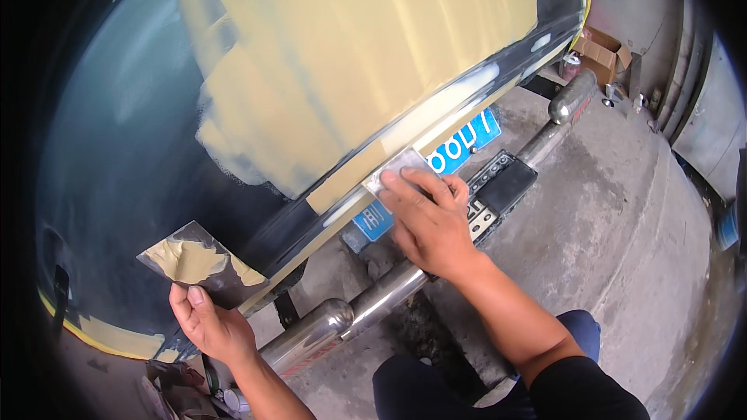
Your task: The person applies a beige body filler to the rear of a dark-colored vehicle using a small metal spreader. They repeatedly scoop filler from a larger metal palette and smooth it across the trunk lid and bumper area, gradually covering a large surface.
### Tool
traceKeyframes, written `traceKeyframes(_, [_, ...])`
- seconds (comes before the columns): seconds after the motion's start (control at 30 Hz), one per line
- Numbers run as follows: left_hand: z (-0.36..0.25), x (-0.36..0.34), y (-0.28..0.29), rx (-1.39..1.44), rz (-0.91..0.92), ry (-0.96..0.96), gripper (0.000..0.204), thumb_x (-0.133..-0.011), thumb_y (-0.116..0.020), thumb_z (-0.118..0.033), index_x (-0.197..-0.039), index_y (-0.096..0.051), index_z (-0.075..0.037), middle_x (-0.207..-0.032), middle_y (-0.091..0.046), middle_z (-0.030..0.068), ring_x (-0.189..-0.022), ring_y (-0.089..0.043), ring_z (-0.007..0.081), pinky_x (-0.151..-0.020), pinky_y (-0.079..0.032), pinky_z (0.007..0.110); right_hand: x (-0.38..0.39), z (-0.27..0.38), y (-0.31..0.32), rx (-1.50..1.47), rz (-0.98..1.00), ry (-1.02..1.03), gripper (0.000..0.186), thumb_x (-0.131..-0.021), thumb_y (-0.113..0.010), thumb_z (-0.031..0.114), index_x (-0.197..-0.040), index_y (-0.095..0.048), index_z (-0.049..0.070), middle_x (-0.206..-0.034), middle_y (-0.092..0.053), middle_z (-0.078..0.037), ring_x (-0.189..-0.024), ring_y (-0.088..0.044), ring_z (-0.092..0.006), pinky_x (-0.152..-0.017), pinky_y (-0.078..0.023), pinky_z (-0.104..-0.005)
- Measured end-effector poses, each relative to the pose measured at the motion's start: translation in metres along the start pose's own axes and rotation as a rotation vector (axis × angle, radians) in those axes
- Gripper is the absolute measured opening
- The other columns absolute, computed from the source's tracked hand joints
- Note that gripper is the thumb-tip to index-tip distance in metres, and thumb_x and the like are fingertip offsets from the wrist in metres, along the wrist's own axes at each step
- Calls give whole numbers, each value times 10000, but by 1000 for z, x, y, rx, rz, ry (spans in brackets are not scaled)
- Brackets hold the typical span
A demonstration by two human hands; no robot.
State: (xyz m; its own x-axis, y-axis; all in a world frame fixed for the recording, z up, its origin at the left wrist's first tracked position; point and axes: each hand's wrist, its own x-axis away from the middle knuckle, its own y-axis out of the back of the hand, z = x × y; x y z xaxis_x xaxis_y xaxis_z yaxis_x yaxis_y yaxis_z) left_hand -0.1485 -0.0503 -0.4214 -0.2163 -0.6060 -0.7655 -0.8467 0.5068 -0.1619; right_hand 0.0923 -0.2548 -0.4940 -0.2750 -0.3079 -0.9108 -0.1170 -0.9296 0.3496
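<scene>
My left hand [210,322] pinches the lower edge of a flat dark plate [226,286] between thumb and fingers. Beige body filler [185,262] is smeared over the plate's upper part. My right hand [433,222] presses a flat metal putty spreader [398,169] against the lower edge of a dark vehicle panel [148,120], just above a blue licence plate [372,221]. The hand and spreader hide the middle of that plate. A broad coat of beige filler [350,54] covers much of the panel, with streaks along the narrow ledge beneath it.
A chrome bumper bar [389,295] with a black step pad [507,179] runs below the panel. Open cardboard box [603,50] and a spray can [570,64] stand at the far right. Cans and clutter [183,389] lie at the lower left, on the concrete floor [599,210].
</scene>
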Motion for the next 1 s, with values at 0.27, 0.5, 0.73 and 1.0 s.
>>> traceKeyframes(0.27, [0,-1,4,50,94,-10,349,-1076,-526,-129,-1378,-511,46,-1321,-623,146,-1201,-591,192,-1089,-428,345,-31,-13,-1,-6,-54,50,447,-753,-706,9,-1189,-711,108,-1420,-641,-26,-1239,-584,-264,-990,-362,-454])
traceKeyframes(0.5, [-3,1,-2,29,11,14,320,-1075,-522,-135,-1325,-523,65,-1263,-642,145,-1158,-593,177,-1056,-437,321,-18,-10,4,-20,23,-2,441,-733,-708,6,-1160,-722,112,-1408,-643,-10,-1234,-588,-252,-972,-366,-463])
traceKeyframes(0.73, [-2,0,-2,27,16,4,331,-1076,-519,-136,-1334,-513,72,-1272,-635,152,-1162,-591,183,-1058,-440,331,-29,-6,0,-10,-53,19,433,-731,-705,-5,-1146,-726,115,-1380,-656,-8,-1215,-594,-249,-956,-375,-452])
traceKeyframes(1.0, [-3,-1,-3,17,14,-1,345,-1073,-523,-140,-1342,-517,77,-1267,-639,156,-1162,-589,187,-1071,-426,330,-1,-14,-14,-20,12,20,414,-755,-746,61,-1163,-710,121,-1432,-617,-2,-1252,-567,-247,-964,-369,-519])
